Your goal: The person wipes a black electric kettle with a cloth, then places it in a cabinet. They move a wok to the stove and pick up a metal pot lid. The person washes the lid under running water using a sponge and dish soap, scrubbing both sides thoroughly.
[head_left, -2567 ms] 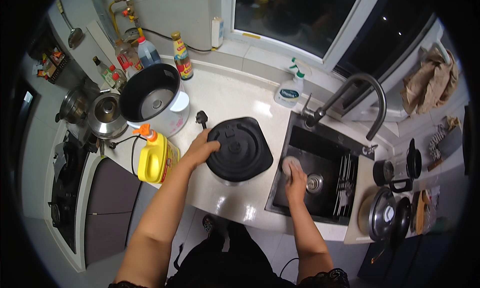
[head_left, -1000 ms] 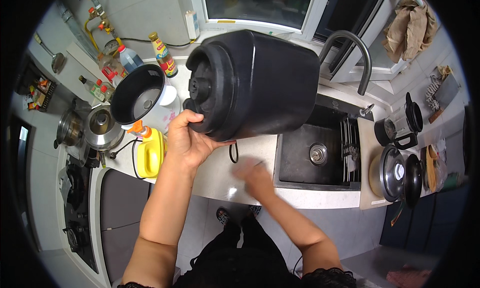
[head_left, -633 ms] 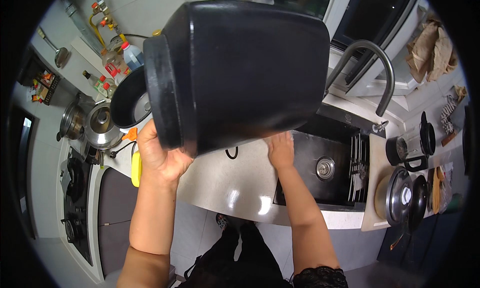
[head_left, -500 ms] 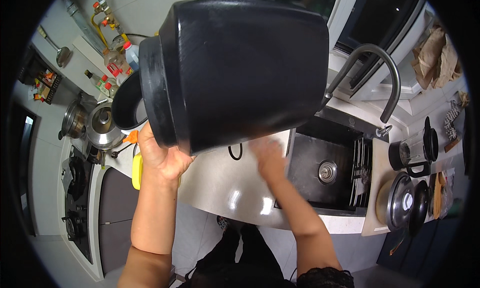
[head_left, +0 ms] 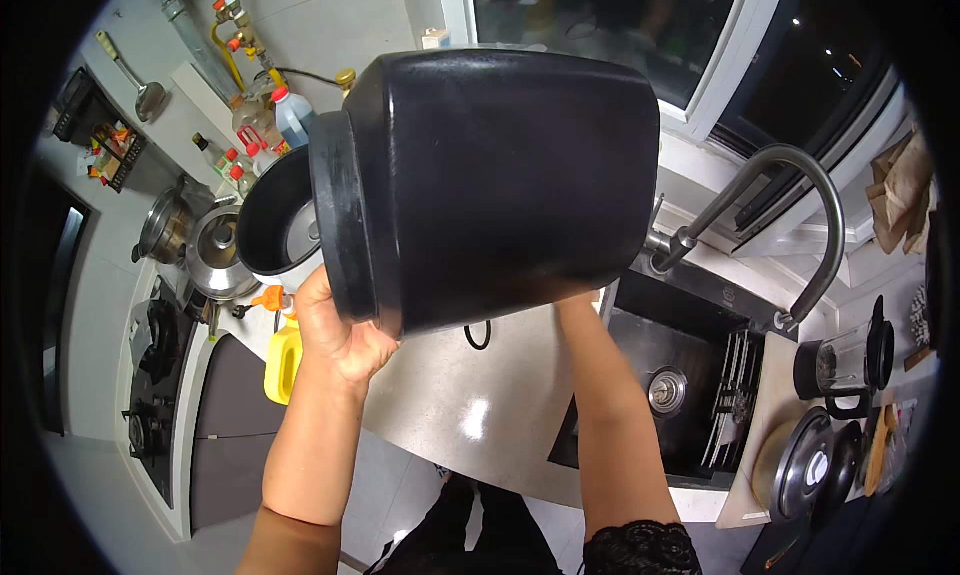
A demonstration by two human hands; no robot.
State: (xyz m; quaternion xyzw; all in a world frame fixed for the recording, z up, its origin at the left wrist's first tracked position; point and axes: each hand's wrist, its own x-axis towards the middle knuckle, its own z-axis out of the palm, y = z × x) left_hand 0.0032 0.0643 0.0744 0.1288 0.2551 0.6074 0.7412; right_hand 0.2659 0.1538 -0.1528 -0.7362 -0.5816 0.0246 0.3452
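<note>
A large black jar (head_left: 520, 190) with rounded shoulders fills the middle of the view, tipped on its side in the air. Its wide ridged collar (head_left: 343, 215) faces left; I cannot tell if this is a lid. My left hand (head_left: 345, 325) is closed round the lower edge of that collar, thumb side toward me. My right hand (head_left: 576, 301) reaches under the jar's right half; its fingers are hidden behind the jar, so its grip does not show. Beneath lies the pale countertop (head_left: 440, 405), with a black loop (head_left: 478, 337) partly covered by the jar.
Left of the jar are an open pot with a dark inside (head_left: 262, 215), a lidded steel pot (head_left: 220, 260) and a yellow bottle (head_left: 284, 365). To the right, a curved faucet (head_left: 825, 195) arches over a black sink (head_left: 625, 415). Beyond it stands a blender jug (head_left: 843, 363).
My right hand, blurred below the jar before, has gone under it, out of sight. The jar sits lower in view, and the whole scene has shifted downward.
</note>
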